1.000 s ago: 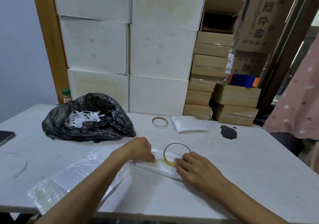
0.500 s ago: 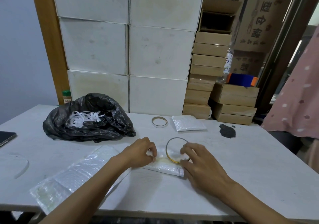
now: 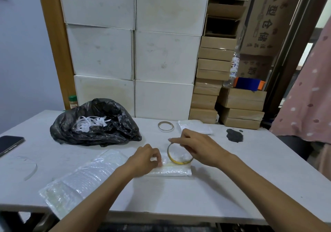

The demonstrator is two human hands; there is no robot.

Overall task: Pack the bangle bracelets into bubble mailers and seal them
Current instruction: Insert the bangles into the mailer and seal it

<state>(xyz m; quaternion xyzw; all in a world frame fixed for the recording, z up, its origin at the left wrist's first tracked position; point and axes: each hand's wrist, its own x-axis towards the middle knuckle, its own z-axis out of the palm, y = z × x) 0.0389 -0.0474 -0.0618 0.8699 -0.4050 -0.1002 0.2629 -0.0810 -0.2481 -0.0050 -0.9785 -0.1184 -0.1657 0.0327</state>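
A small white bubble mailer [image 3: 170, 171] lies on the table's middle. My left hand [image 3: 145, 158] pinches its left edge. A gold bangle [image 3: 179, 162] stands tilted on the mailer, and my right hand [image 3: 198, 146] holds its far side with curled fingers. A second bangle [image 3: 165, 126] lies flat farther back. Beside it rests another white mailer [image 3: 197, 127], partly hidden behind my right hand.
A black plastic bag [image 3: 100, 129] with white strips sits at the back left. A stack of clear bubble mailers [image 3: 80, 180] lies at the front left. A phone [image 3: 9, 144] rests at the left edge. Boxes [image 3: 161, 61] stand behind; a dark stain [image 3: 234, 135] marks the table.
My right hand has moved up and back, tipping the gold bangle more upright on the mailer. My left hand has shifted slightly right along the mailer's edge.
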